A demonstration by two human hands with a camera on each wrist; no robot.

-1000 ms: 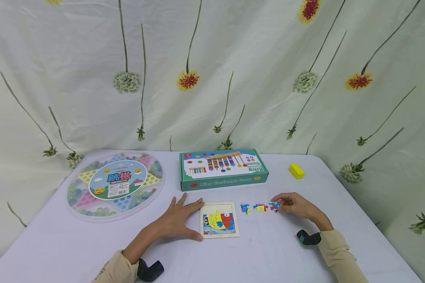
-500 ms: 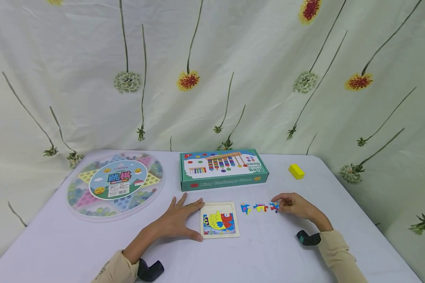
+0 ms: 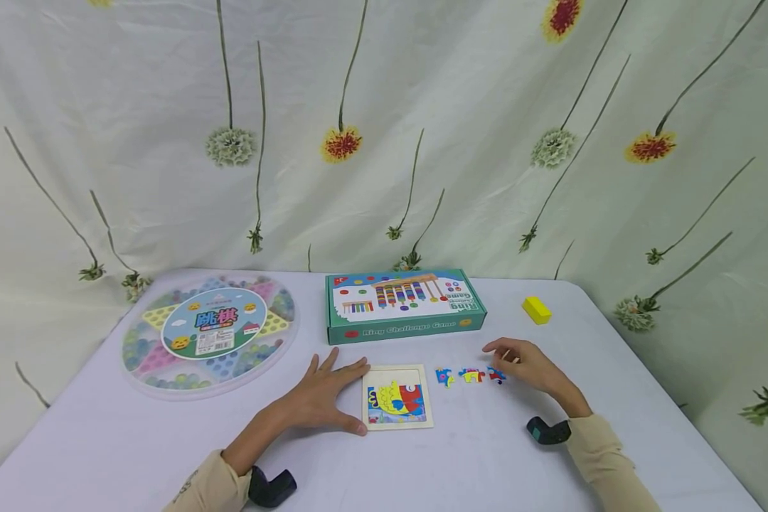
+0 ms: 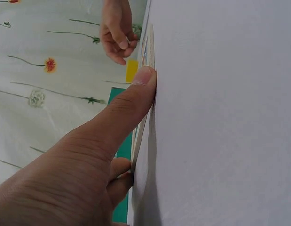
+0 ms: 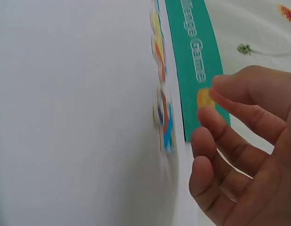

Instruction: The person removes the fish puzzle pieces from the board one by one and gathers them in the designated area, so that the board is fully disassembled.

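My left hand (image 3: pixel 316 398) lies with fingers spread against the left side of a small wooden puzzle tray (image 3: pixel 427 402). Its thumb (image 4: pixel 144 77) touches the near corner and the index finger the far one. Inside the tray shows a yellow and red fish picture; the upper strip is bare wood. Right of it, three jigsaw pieces lie in a row: a blue and yellow one (image 3: pixel 444 377), a yellow and red one (image 3: pixel 471 375), and a red and blue one (image 3: pixel 496 375). Just above the last hovers my right hand (image 3: pixel 528 366), its fingers loosely bent around nothing.
Behind the tray lies a green Ring Challenge Game box (image 3: pixel 406 331). A round Chinese checkers set (image 3: pixel 211 327) with marbles sits at the left. One yellow block (image 3: pixel 536 311) is at the back right. A flowered cloth (image 3: pixel 473 92) hangs behind the table.
My right hand has lifted off the rightmost jigsaw piece and moved slightly left and away from me. That piece stays on the table. The left hand keeps its place at the tray.
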